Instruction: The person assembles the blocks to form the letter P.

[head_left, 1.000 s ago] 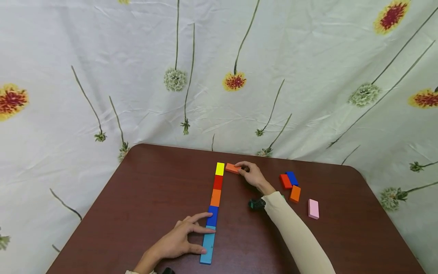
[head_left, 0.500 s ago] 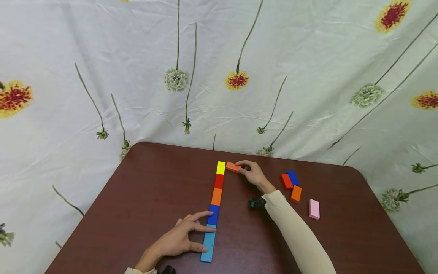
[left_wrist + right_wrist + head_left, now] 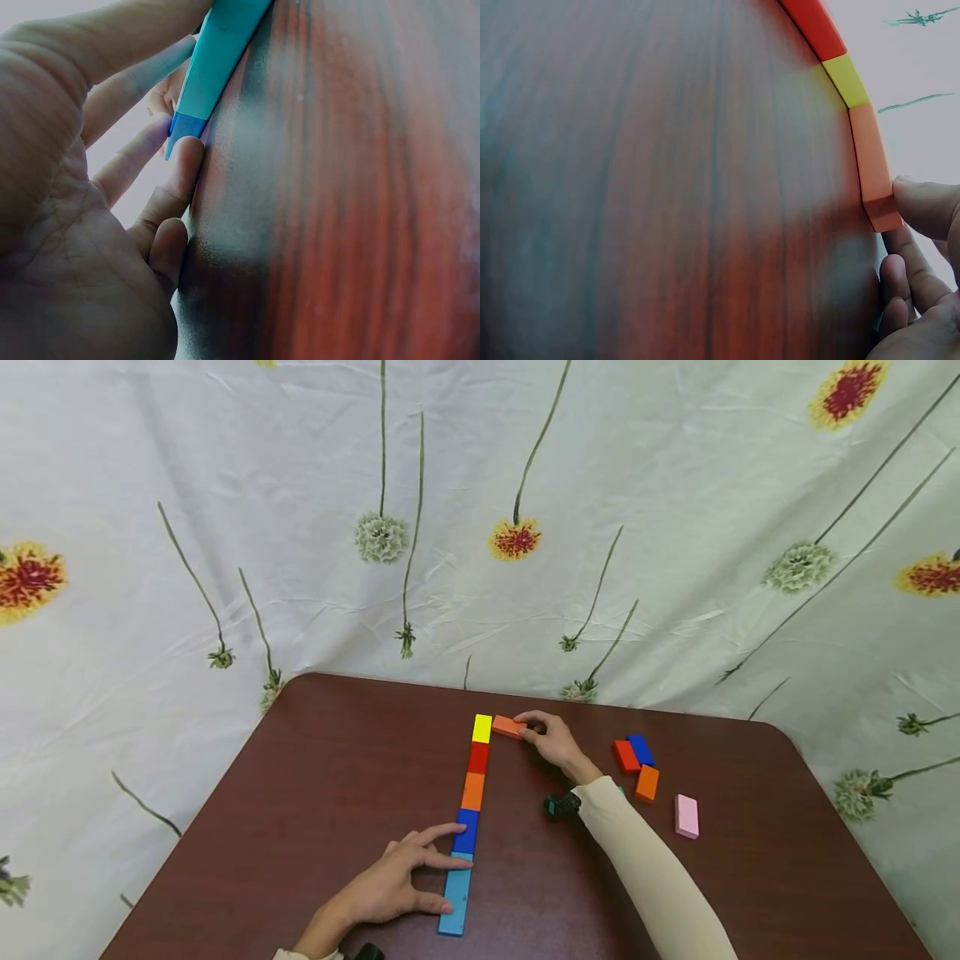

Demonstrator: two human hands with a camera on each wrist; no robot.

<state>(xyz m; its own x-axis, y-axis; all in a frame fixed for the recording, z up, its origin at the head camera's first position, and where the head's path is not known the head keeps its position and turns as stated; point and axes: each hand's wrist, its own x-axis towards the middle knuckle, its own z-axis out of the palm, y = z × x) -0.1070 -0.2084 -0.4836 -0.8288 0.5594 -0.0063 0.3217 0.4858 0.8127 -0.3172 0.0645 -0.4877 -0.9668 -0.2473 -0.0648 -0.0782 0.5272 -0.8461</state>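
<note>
**Salmon block at the corner of the row, right hand on its outer end**

Salmon block (image 3: 507, 727): lies flat near the table's far edge, crosswise to the row of blocks, its inner end against or very nearly against the yellow block (image 3: 482, 728). Right wrist view shows the two apparently touching. The right hand (image 3: 553, 742) pinches only the outer end, between thumb and finger; probable reason: the joining end stays free of fingers and the block can be turned or nudged from its tail.

Row, running from yellow towards the person: red block (image 3: 478, 758), orange block (image 3: 473, 792), blue block (image 3: 466, 832), light-blue piece (image 3: 459, 889). Cannot tell whether the last is one long block or two. All set end to end, which likely makes the line easy to read as straight.

Left hand (image 3: 390, 887): spread, thumb and one fingertip on the light-blue piece, another fingertip on the blue block. Nothing is gripped; judged to be a light brace so that a push at the far end does not shift the line.

Right of the right hand, on the table (image 3: 360, 777): loose red (image 3: 627, 757), loose blue (image 3: 641, 750) and loose orange (image 3: 647, 783) blocks close together; pink block (image 3: 687, 817) set apart, all within that arm's easy reach.
</note>
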